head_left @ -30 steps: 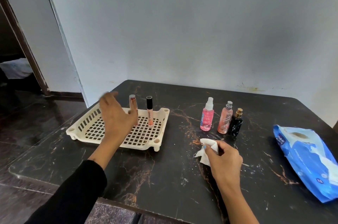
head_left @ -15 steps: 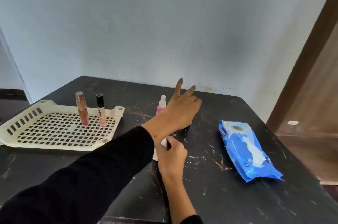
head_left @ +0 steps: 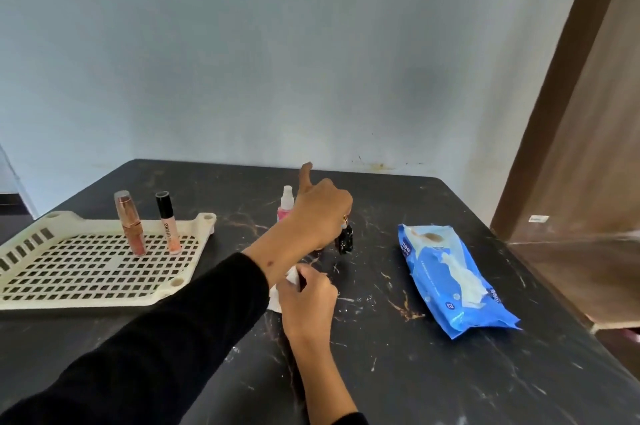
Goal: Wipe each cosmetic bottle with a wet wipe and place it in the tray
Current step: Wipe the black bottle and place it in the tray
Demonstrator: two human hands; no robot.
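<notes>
A cream slotted tray [head_left: 104,301] lies at the left of the dark marble table. In it stand a rose-gold tube [head_left: 130,223] and a black-capped lip gloss [head_left: 168,223]. At mid-table are a pink spray bottle [head_left: 286,202] and a small black bottle [head_left: 346,240] with a gold cap. My left hand [head_left: 318,213] reaches across them, its fingers curled down on the black bottle's top and one finger sticking up. It hides whatever stands between the two bottles. Nearer me, my right hand [head_left: 308,300] grips a crumpled white wet wipe [head_left: 275,298] against the table.
A blue pack of wet wipes [head_left: 450,279] lies at the right of the table [head_left: 398,372], an open wipe poking out. A brown wooden door [head_left: 588,147] stands just past the right edge. The wall runs along the table's back edge.
My left hand left the tray, swung right over the standing bottles, and its fingers have now curled down onto the black bottle. The view turned right. My right hand kept the wipe.
</notes>
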